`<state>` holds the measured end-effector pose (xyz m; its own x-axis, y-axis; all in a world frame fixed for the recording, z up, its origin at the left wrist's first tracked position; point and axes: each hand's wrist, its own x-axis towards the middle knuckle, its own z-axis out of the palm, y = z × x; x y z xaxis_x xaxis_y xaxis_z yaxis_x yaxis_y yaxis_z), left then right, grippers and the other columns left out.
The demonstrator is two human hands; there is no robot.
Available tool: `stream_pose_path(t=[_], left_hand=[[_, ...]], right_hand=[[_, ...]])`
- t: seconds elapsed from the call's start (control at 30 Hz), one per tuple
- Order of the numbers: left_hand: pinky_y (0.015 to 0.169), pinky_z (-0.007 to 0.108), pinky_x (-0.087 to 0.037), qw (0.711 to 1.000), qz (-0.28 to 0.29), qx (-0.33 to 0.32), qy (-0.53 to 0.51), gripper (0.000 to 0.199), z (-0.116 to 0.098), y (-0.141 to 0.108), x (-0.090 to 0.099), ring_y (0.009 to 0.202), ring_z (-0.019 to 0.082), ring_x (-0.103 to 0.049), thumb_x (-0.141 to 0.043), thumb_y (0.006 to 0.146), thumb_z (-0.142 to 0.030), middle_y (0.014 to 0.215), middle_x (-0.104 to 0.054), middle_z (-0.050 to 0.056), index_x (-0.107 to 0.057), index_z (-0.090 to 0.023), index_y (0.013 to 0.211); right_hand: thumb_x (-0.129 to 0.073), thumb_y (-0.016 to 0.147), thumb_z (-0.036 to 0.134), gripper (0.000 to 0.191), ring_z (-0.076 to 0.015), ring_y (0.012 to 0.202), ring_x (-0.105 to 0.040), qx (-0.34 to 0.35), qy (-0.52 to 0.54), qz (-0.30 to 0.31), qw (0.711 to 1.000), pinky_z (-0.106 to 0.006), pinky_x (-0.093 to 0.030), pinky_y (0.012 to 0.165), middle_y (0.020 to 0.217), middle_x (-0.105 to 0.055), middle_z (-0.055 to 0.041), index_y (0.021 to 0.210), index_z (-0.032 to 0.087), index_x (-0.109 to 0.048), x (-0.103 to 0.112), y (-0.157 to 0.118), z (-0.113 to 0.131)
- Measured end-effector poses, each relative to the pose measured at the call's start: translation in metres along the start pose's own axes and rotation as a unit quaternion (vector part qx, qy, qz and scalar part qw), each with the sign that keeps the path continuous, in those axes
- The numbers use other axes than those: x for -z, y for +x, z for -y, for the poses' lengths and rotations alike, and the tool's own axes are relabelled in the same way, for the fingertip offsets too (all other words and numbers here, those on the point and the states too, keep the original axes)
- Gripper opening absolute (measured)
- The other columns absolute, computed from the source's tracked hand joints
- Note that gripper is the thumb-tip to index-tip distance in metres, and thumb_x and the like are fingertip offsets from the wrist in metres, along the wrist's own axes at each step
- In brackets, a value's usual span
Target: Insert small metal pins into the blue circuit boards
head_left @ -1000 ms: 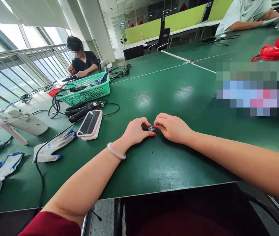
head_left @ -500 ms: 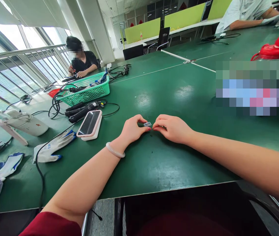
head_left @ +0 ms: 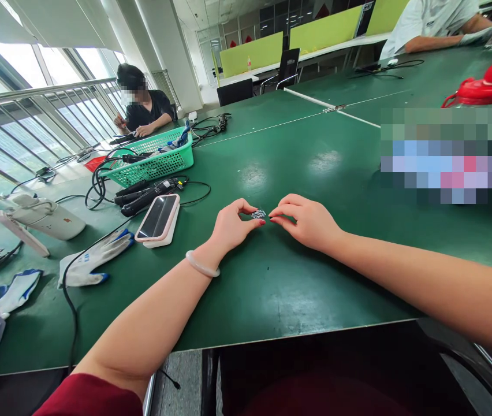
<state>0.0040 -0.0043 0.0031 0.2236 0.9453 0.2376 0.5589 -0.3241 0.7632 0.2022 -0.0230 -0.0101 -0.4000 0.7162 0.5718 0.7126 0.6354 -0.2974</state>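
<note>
My left hand (head_left: 238, 222) pinches a small, flat, black-and-white patterned piece (head_left: 258, 214) between thumb and fingers, just above the green table. What kind of thing it is I cannot make out. Close by on the right, my right hand (head_left: 304, 222) has thumb and forefinger pressed together on a tiny dark piece (head_left: 271, 217). A small gap separates the fingertips of the two hands. Another dark speck (head_left: 268, 268) lies on the table nearer its front edge.
Left of my hands lie a pink-framed phone (head_left: 158, 218) on a white box, a glove (head_left: 94, 260), black cylindrical devices (head_left: 151, 195) and a green basket (head_left: 151, 167) with cables. A red-lidded container (head_left: 488, 86) stands at right. Other people sit at the table.
My right hand has risen slightly, its fingers now closed on the tiny dark piece. A dark speck under the hands is gone from the table. The patterned piece has tilted and shifted slightly left.
</note>
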Motion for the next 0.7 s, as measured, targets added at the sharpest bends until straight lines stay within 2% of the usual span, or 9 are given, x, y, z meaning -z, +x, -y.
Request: stream_pose_path(t=[0.17, 0.3, 0.4, 0.47, 0.53, 0.6, 0.7], left_hand=[[0.075, 0.032, -0.041, 0.999, 0.018, -0.015, -0.039, 0.03, -0.006, -0.002, -0.003, 0.077, 0.015, -0.058, -0.077, 0.058, -0.036, 0.081, -0.068, 0.001, -0.058, -0.018, 0.073], [0.073, 0.031, -0.043, 0.986, 0.051, 0.007, -0.161, 0.032, -0.009, -0.002, -0.004, 0.073, 0.013, -0.058, -0.079, 0.056, -0.03, 0.079, -0.067, 0.002, -0.056, -0.016, 0.073], [0.069, 0.029, -0.044, 0.968, 0.065, 0.033, -0.239, 0.034, -0.01, -0.002, -0.005, 0.067, 0.011, -0.057, -0.08, 0.054, -0.027, 0.076, -0.066, 0.001, -0.055, -0.015, 0.073], [0.068, 0.028, -0.044, 0.963, 0.062, 0.048, -0.257, 0.034, -0.01, -0.002, -0.005, 0.065, 0.009, -0.056, -0.08, 0.053, -0.026, 0.076, -0.066, 0.001, -0.055, -0.015, 0.073], [0.067, 0.027, -0.044, 0.966, 0.048, 0.057, -0.249, 0.034, -0.009, -0.001, -0.005, 0.066, 0.009, -0.057, -0.08, 0.053, -0.025, 0.076, -0.066, 0.001, -0.055, -0.015, 0.073], [0.068, 0.027, -0.044, 0.971, 0.033, 0.063, -0.23, 0.033, -0.006, 0.0, -0.005, 0.068, 0.01, -0.058, -0.08, 0.053, -0.025, 0.078, -0.067, 0.002, -0.056, -0.015, 0.072], [0.07, 0.029, -0.046, 0.976, 0.027, 0.069, -0.203, 0.032, -0.002, 0.002, -0.006, 0.07, 0.011, -0.059, -0.079, 0.055, -0.026, 0.08, -0.068, 0.003, -0.056, -0.015, 0.074]], right_hand=[[-0.053, 0.088, 0.03, 0.02, -0.0129, 0.072, -0.059, 0.032, -0.011, -0.055, 0.998, -0.024, -0.046, 0.065, 0.086, -0.063, -0.0033, 0.088, 0.022, -0.071, 0.0, 0.0, 0.0], [-0.05, 0.09, 0.031, 0.024, -0.0116, 0.068, -0.056, 0.083, -0.071, -0.088, 0.99, -0.024, -0.044, 0.06, 0.086, -0.064, -0.0037, 0.087, 0.022, -0.072, 0.004, -0.001, 0.001], [-0.048, 0.09, 0.03, 0.025, -0.0127, 0.07, -0.056, 0.119, -0.114, -0.086, 0.983, -0.026, -0.044, 0.063, 0.089, -0.066, -0.0042, 0.09, 0.023, -0.072, 0.009, 0.0, 0.002], [-0.046, 0.091, 0.029, 0.026, -0.0145, 0.075, -0.058, 0.111, -0.115, -0.064, 0.985, -0.027, -0.044, 0.065, 0.093, -0.067, -0.005, 0.098, 0.023, -0.07, 0.011, 0.0, 0.0], [-0.044, 0.091, 0.027, 0.027, -0.0156, 0.079, -0.06, 0.057, -0.097, -0.021, 0.993, -0.027, -0.045, 0.067, 0.094, -0.068, -0.0048, 0.103, 0.022, -0.069, 0.012, 0.002, -0.004], [-0.047, 0.09, 0.028, 0.025, -0.0158, 0.079, -0.061, -0.013, -0.071, 0.05, 0.996, -0.027, -0.045, 0.066, 0.094, -0.068, -0.0037, 0.101, 0.022, -0.068, 0.013, 0.003, -0.01], [-0.057, 0.083, 0.033, 0.017, -0.0159, 0.076, -0.06, -0.066, -0.039, 0.161, 0.984, -0.028, -0.045, 0.064, 0.091, -0.066, -0.0031, 0.09, 0.021, -0.068, 0.013, 0.005, -0.019]])
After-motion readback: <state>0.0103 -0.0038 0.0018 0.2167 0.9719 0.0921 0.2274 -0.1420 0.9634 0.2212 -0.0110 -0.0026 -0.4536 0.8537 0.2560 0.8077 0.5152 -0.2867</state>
